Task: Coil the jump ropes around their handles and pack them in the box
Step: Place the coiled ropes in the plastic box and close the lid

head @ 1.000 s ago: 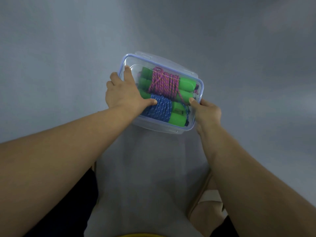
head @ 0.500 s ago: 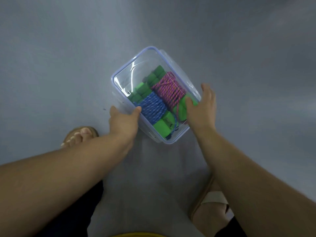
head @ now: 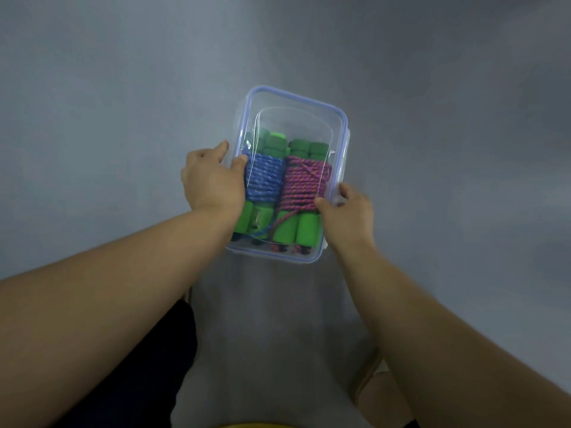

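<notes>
1. A clear plastic box (head: 292,125) with a pale blue rim and its lid on is held between two bare hands above a plain grey floor (head: 108,88). Whether its underside touches the floor cannot be told.
2. The box's long axis runs away from the person, its far end tipped slightly to the right.
3. Two coiled jump ropes lie side by side inside, both lengthwise along the box.
4. The blue rope (head: 265,177) is on the left, wound around a pair of green handles (head: 304,228) whose ends stick out at the near and far ends.
5. The pink rope (head: 301,186) is on the right, wound the same way around its own green handles; a loose pink strand crosses towards the blue rope's near end.
6. The left hand (head: 213,180) holds the box's left long side. Its grip is pressed on the box: thumb on the lid over the blue rope, fingers curled over the outer edge.
7. The right hand (head: 347,214) holds the right long side nearer the person, thumb on the lid over the pink rope, fingers wrapped against the side clip.
8. Both ropes lie between the two hands, under the lid, touching neither hand.
9. A foot in a sandal (head: 381,393) shows at the lower right, and dark clothing at the lower left.
</notes>
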